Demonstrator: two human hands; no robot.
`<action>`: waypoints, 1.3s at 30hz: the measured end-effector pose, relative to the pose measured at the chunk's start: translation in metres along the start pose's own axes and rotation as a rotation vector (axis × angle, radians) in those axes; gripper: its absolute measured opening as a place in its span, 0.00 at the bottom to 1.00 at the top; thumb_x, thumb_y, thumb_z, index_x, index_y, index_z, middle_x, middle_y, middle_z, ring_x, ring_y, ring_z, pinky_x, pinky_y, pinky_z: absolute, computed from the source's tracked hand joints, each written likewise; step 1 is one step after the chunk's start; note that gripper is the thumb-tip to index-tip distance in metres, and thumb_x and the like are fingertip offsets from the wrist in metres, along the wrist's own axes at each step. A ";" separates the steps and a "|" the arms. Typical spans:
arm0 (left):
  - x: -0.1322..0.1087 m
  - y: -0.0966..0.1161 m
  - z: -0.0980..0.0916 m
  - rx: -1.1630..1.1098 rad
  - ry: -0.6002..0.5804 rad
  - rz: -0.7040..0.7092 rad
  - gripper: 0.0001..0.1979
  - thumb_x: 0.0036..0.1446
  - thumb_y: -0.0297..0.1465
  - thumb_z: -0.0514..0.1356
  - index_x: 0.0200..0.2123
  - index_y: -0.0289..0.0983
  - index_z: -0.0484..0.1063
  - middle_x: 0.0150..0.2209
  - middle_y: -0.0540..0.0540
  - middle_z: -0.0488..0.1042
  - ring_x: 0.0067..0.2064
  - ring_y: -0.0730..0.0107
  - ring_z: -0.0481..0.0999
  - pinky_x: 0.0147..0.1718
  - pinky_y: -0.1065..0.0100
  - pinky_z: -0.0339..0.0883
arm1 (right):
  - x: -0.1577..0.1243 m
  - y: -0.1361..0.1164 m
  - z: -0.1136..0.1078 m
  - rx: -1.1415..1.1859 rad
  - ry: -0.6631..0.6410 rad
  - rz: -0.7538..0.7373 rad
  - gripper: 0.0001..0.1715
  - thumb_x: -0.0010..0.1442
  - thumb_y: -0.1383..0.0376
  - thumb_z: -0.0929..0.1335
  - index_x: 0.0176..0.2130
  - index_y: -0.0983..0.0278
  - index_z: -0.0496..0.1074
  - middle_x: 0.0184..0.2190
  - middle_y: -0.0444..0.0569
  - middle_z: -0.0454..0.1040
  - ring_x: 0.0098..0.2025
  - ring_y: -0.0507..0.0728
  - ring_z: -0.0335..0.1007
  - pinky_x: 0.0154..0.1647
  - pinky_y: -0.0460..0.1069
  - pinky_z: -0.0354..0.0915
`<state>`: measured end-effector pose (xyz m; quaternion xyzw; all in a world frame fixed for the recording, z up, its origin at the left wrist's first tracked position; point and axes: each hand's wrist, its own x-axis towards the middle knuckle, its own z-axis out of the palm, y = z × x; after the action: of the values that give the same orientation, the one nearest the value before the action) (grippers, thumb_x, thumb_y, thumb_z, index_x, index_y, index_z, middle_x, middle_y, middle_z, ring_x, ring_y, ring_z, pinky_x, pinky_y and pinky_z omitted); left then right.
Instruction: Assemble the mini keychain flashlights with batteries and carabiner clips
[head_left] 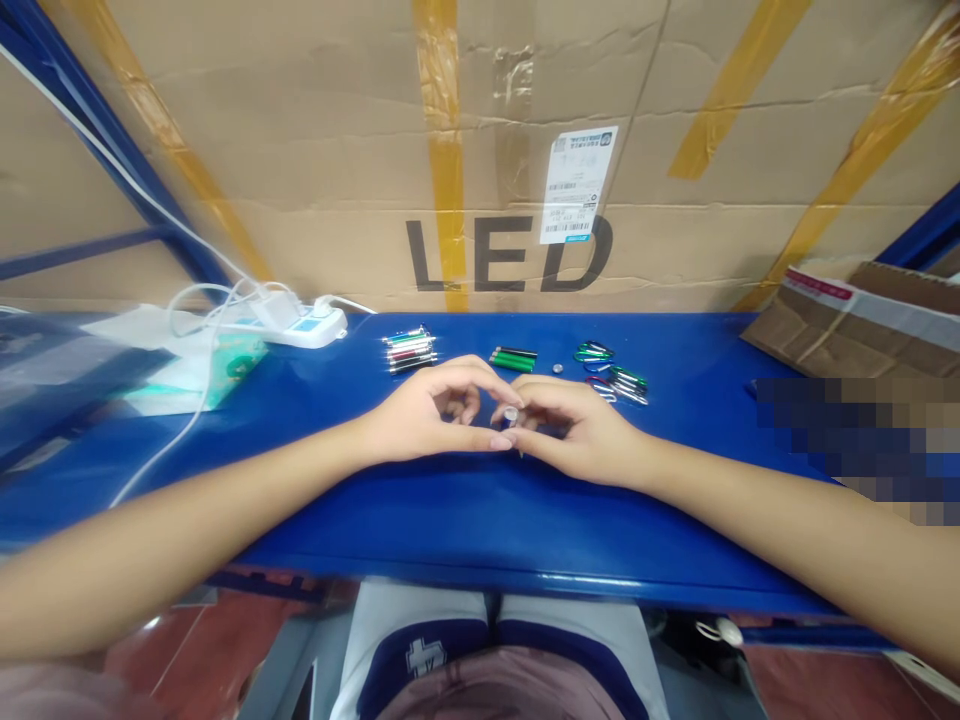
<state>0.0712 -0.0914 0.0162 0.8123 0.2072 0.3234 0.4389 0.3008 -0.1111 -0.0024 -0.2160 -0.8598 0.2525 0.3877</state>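
Above the blue table, my two hands meet at the fingertips around a small round silvery piece. My right hand pinches it between thumb and fingers. Fingertips of my left hand close in on the same piece from the other side and seem to touch it. Just beyond the hands lie several green and black tubes and a small silver disc. Coloured carabiner clips and slim metallic pieces are past my right hand. A row of slim pen-like sticks lies past my left.
A white power strip with plugs and cables stands at the back left, beside a white and green plastic packet. A large cardboard box walls off the back. An open carton sits at the right.
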 end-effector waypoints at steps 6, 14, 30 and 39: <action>0.000 -0.004 0.007 -0.247 -0.008 -0.207 0.28 0.51 0.30 0.74 0.52 0.39 0.65 0.42 0.49 0.72 0.31 0.81 0.71 0.31 0.75 0.70 | 0.001 0.003 -0.002 -0.064 0.085 -0.012 0.09 0.65 0.60 0.72 0.43 0.62 0.77 0.32 0.46 0.70 0.33 0.53 0.66 0.33 0.48 0.67; 0.001 -0.003 0.007 -0.197 -0.007 -0.279 0.26 0.53 0.30 0.72 0.53 0.34 0.69 0.34 0.50 0.74 0.30 0.78 0.74 0.31 0.74 0.71 | 0.003 0.001 -0.005 -0.126 0.026 0.010 0.10 0.67 0.60 0.70 0.45 0.63 0.76 0.33 0.46 0.71 0.33 0.53 0.67 0.34 0.48 0.66; -0.001 -0.003 0.001 0.052 0.040 -0.097 0.11 0.63 0.36 0.65 0.45 0.35 0.78 0.47 0.41 0.78 0.45 0.67 0.79 0.47 0.66 0.76 | 0.003 0.049 -0.071 -0.768 -0.155 0.333 0.10 0.62 0.67 0.68 0.43 0.64 0.79 0.41 0.56 0.76 0.44 0.63 0.74 0.44 0.56 0.69; -0.001 -0.005 0.002 0.061 -0.009 -0.091 0.11 0.65 0.35 0.62 0.47 0.36 0.77 0.49 0.41 0.79 0.51 0.64 0.79 0.54 0.62 0.73 | 0.002 0.057 -0.069 -0.683 0.002 0.466 0.04 0.58 0.65 0.71 0.34 0.63 0.78 0.33 0.49 0.80 0.30 0.55 0.73 0.30 0.48 0.66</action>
<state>0.0722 -0.0905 0.0108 0.8164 0.2517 0.2928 0.4294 0.3627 -0.0467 0.0037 -0.5214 -0.8218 0.0337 0.2271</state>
